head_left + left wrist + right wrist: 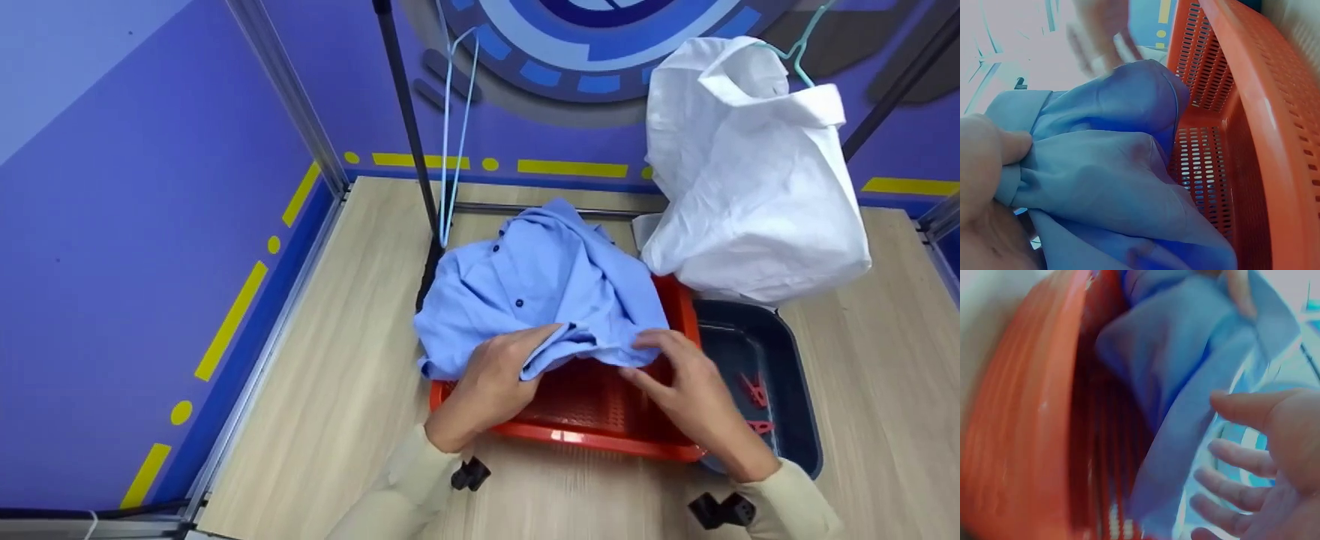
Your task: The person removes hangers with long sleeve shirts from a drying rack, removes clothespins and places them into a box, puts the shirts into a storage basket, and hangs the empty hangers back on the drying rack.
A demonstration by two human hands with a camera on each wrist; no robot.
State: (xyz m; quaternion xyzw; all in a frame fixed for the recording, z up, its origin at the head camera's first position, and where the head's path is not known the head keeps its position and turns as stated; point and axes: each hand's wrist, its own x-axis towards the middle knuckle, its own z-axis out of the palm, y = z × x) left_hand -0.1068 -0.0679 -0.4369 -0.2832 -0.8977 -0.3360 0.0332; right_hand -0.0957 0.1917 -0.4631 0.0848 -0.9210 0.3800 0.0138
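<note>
A blue button-up shirt [555, 277] with dark buttons lies bunched over a red plastic basket [600, 439]. My left hand [495, 379] pinches a folded edge of it; in the left wrist view the thumb [1015, 147] presses on a band of the cloth [1095, 163]. At the shirt's right end is my right hand [686, 382], fingers spread and slightly bent. In the right wrist view that hand [1275, 455] is beside the cloth edge [1185, 405], thumb tip at or very near it, with nothing gripped.
Right of the basket sits a dark tray [795, 375] holding red clothespins [754, 390]. A white garment [765, 180] hangs on a green hanger [802, 49] above it. A light-blue hanger [448, 150] hangs by a black pole [405, 97] at left.
</note>
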